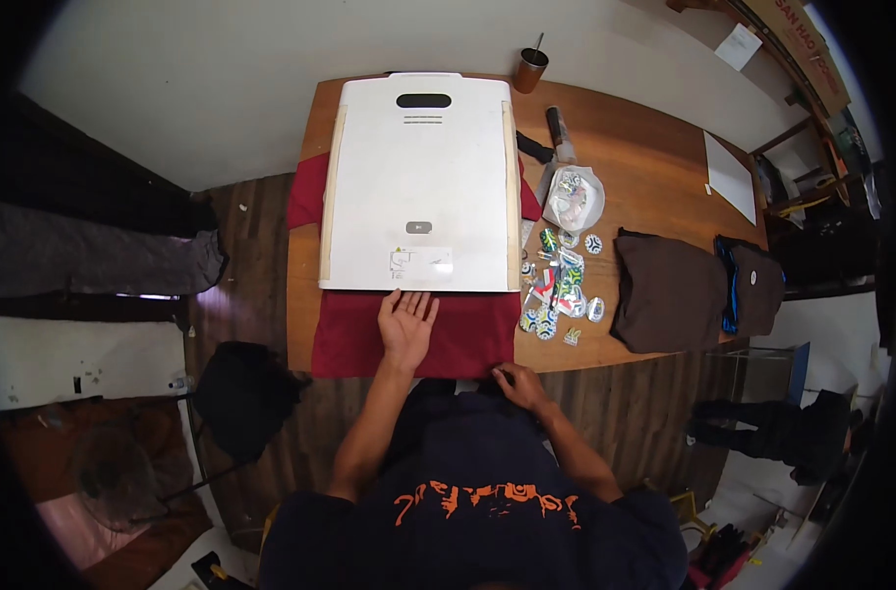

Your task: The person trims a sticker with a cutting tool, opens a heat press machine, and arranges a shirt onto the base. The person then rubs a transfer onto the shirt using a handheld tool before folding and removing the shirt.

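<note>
Left grip (405,332) is by white machine (418,177) overlying red cloth (472,334), discs (593,244) alongside.

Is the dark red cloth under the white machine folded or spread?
Spread, where visible: the dark red cloth lies flat before the white machine and shows at both sides.

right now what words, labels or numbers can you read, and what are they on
"SAN HAO": cardboard box; following word unclear.
White machine: label and button marking too small to read.
Navy shirt: orange print, illegible.
Folded garment at right: oval mark, too small.
</note>
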`<state>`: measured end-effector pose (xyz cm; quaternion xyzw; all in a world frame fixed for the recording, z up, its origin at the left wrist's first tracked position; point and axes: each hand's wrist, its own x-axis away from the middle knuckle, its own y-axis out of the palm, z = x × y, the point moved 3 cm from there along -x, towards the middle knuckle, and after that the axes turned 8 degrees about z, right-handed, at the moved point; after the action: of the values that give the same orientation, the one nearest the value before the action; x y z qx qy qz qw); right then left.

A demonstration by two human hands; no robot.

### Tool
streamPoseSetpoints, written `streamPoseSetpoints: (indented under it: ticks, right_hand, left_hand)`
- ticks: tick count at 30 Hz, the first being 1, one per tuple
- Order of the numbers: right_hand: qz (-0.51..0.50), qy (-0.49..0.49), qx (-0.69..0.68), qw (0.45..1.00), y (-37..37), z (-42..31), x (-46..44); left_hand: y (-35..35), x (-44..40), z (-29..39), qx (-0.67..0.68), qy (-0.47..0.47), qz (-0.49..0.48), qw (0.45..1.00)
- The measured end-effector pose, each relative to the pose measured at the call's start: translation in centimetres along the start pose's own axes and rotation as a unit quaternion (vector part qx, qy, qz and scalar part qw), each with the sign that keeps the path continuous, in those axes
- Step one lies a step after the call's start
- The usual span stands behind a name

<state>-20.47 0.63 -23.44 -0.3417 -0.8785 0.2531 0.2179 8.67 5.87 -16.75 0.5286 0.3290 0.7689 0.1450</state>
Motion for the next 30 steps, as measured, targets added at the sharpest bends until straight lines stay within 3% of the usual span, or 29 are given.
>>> streamPoseSetpoints:
  ticks: [10, 14, 15, 24, 30]
  right_hand:
    - [0.118, 0.115, -0.116, 0.979, -3.7, 2.9, -0.7]
    - [0.142, 0.104, -0.071, 0.982, -7.2, 4.2, -5.2]
    - [0.166, 0.080, -0.116, 0.976, -8.0, 4.5, -7.2]
    - [0.253, -0.060, -0.074, 0.963, -18.8, 2.6, -31.0]
    - [0.297, -0.120, 0.079, 0.944, -20.6, 4.8, -46.0]
  left_hand:
    - [7.0, 6.3, 2.7, 0.026, 0.008, -0.133, 0.991]
    - [13.3, 8.2, 4.8, 0.023, 0.052, -0.238, 0.970]
    - [15.0, 8.4, 5.3, 0.005, 0.069, -0.257, 0.964]
    - [29.5, 7.9, 8.9, 0.040, 0.105, -0.341, 0.933]
    - [37.1, 6.7, 11.1, 0.051, 0.071, -0.359, 0.929]
